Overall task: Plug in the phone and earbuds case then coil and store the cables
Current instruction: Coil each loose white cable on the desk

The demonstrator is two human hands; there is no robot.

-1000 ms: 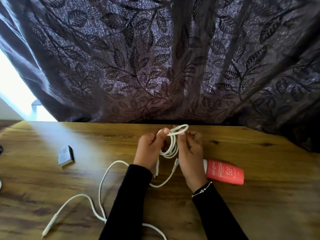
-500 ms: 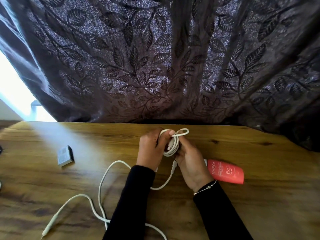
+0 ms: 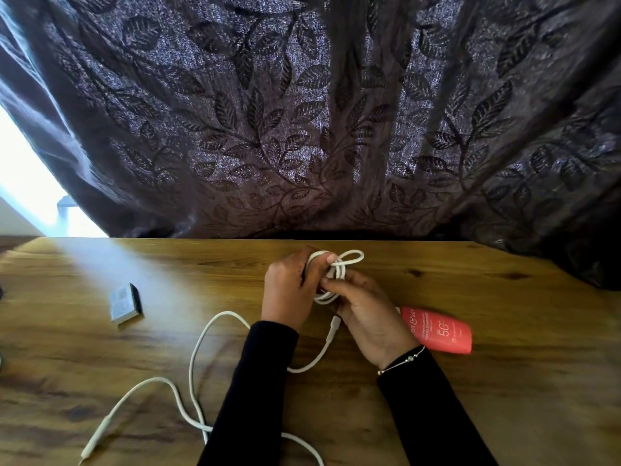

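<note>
Since the earlier frames the right hand (image 3: 366, 311) has dropped lower and rolled over the coiled cable (image 3: 331, 280), its fingers now curled round the bundle's middle, while the left hand (image 3: 292, 284) pinches the top loops with its thumb over the strand. Coil sits between both hands near the table's (image 3: 504, 381) far edge at centre, long axis running far-to-near, a small loop poking out toward the far right and a connector tail (image 3: 334, 326) hanging just below the right palm. Loose second cable (image 3: 195, 364) trails toward the near left corner, closer to the left hand; likely next is cinching the coil.
</note>
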